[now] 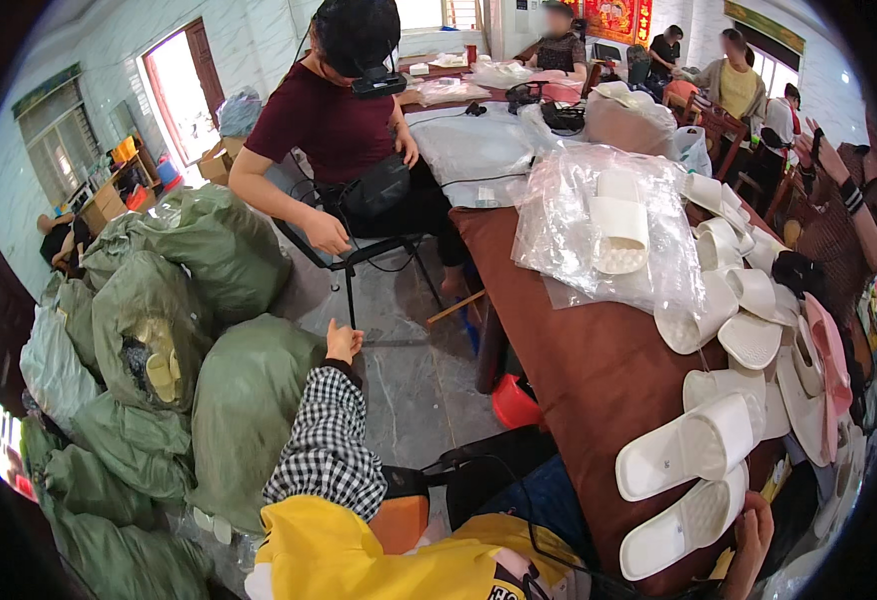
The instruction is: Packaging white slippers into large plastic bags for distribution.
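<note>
Big green sacks point(244, 400) are lying on the floor to your left; the brown worktop point(579, 370) is running away on your right. Your left hand point(342, 342) is reaching out over the sacks in its checked sleeve, fingers loosely curled, gripping nothing I can make out. Your right hand point(749, 540) is resting at the worktop's near edge, touching the nearest white slipper point(684, 522); grip hidden, can't tell. That slipper is lying long axis left-right, its mate point(686, 446) just beyond. Right hand is nearer.
</note>
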